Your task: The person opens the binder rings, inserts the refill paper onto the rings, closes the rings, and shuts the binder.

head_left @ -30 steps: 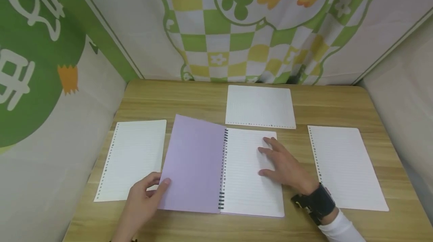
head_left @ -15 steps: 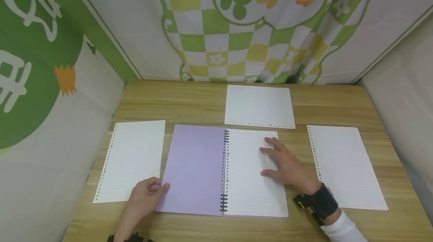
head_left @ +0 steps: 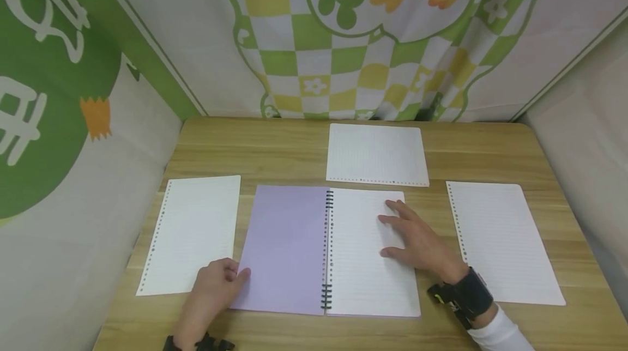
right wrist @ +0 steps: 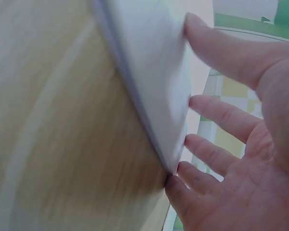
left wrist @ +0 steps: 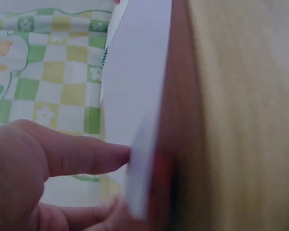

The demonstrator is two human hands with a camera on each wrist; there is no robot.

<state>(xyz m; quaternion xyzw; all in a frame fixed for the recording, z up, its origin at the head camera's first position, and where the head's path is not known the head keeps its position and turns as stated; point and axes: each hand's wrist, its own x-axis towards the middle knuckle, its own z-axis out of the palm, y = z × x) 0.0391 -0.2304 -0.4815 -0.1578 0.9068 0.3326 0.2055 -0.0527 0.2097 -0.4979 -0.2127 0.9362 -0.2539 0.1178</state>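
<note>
- The person's left hand pinches the outer edge of a smooth lavender cover, low down near its corner — thumb on top, fingers curled at the edge.
- The right hand grasps nothing; its fingers lie spread on a block of white ruled pages, tips touching the paper.
- Cover and pages belong to a ring-bound notebook, lying open between both hands, small dark rings clustered at the top and bottom of its spine.
- From where I stand, the cover looks light and bendable, stiffer than paper, perhaps slick; its outer edge, away from the rings, seems the surest hold. The pages look thin and easily creased, best steadied with flat fingers.
- Around it on a wood-grain table lie loose, hole-punched white sheets — a left sheet, a right sheet and a sideways far sheet.
- Beyond hangs a green, yellow and white checked curtain.
</note>
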